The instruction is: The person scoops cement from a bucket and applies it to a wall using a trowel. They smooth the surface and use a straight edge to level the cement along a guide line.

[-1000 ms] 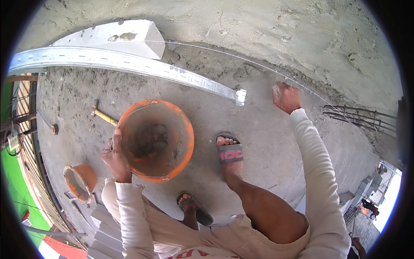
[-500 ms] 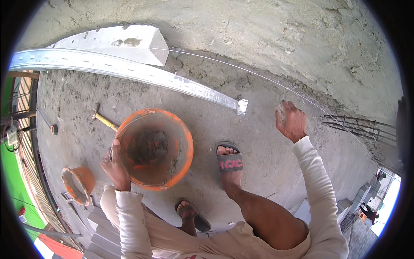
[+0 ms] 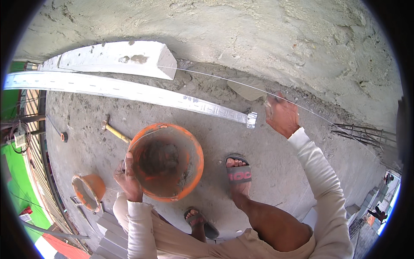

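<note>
My left hand (image 3: 128, 179) grips the near-left rim of an orange bucket (image 3: 199, 159), thumb over the edge. Grey mortar (image 3: 159, 157) lies in the bottom of it. Closed round the handle of a trowel, my right hand (image 3: 284, 115) is out by the foot of the rough wall. The trowel's blade (image 3: 246, 90) points left, over the mortar strip at the wall base. A taut white string (image 3: 207, 75) runs along that strip, passing close to the blade and my fingers. Most of the trowel's handle is hidden in my hand.
A white block (image 3: 108, 58) and a long metal channel (image 3: 142, 94) lie along the wall. Left of the bucket are a yellow-handled hammer (image 3: 116, 133) and a small orange bucket (image 3: 92, 185). Rebar (image 3: 362, 134) sticks out at right. My sandalled feet stand on the concrete floor (image 3: 207, 134).
My right hand has moved left and closer to the wall base, and the trowel's blade now shows. My left hand stays on the bucket rim. The whole view has shifted slightly.
</note>
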